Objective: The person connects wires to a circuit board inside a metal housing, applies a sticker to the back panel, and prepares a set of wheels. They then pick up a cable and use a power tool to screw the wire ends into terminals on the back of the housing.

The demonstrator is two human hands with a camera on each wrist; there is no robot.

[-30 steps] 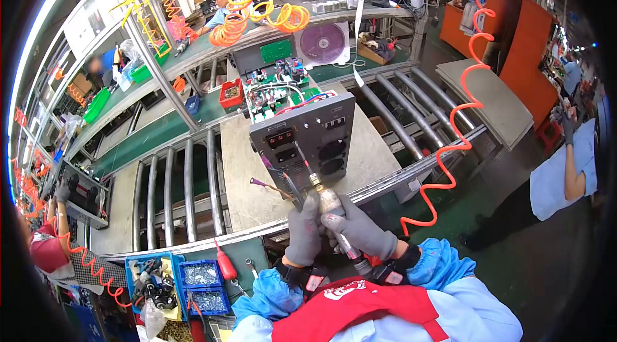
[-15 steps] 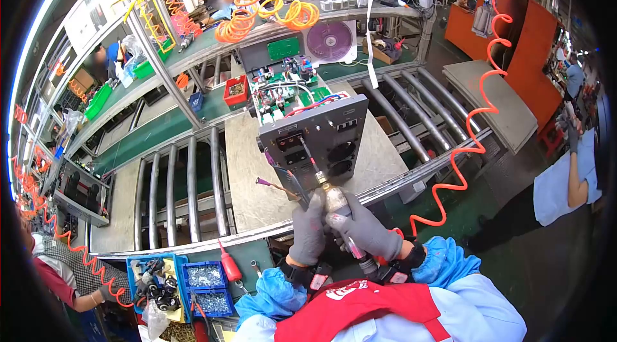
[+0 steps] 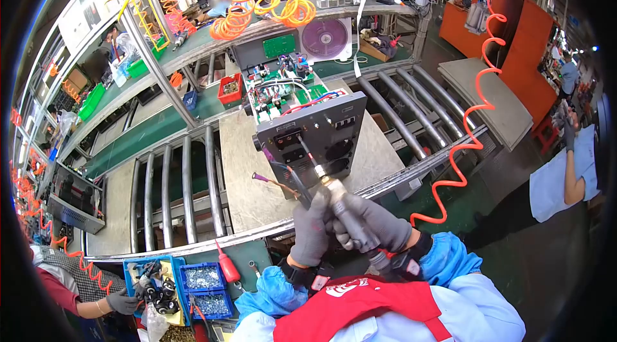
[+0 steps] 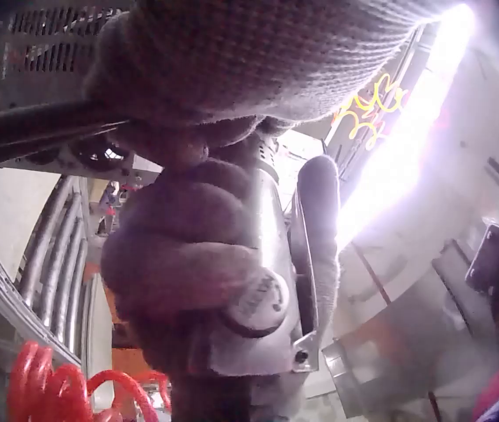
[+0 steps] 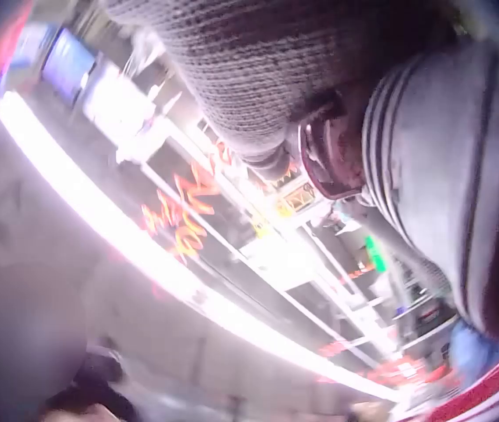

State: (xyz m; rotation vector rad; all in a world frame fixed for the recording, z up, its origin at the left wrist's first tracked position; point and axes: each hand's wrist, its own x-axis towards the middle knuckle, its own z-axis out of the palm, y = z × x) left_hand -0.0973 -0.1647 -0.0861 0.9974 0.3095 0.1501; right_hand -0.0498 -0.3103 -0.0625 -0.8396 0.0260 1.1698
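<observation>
My gloved right hand (image 3: 382, 221) grips an air screwdriver (image 3: 352, 221), its fingers wrapped round the body beside the lever (image 4: 306, 255). The long bit (image 3: 308, 153) runs up to the row of terminals on the dark rear panel (image 3: 321, 130) of an open electronic unit. With its fingers curled, my gloved left hand (image 3: 310, 234) pinches a black cable (image 3: 300, 182) close beside the screwdriver's front end. A purple-tipped wire (image 3: 260, 177) sticks out to the left. Circuit boards (image 3: 273, 94) fill the unit's open top.
The unit stands on a board (image 3: 247, 197) over the roller conveyor (image 3: 186, 188). Blue bins of screws (image 3: 204, 276), a red-handled tool (image 3: 227, 267) and a red parts box (image 3: 229, 88) lie around. A coiled orange air hose (image 3: 472, 143) hangs at the right.
My right hand and the screwdriver's rear end have swung slightly right, while the bit stays at the terminals. At lower left, another person's gloved hand has come up beside the blue bin.
</observation>
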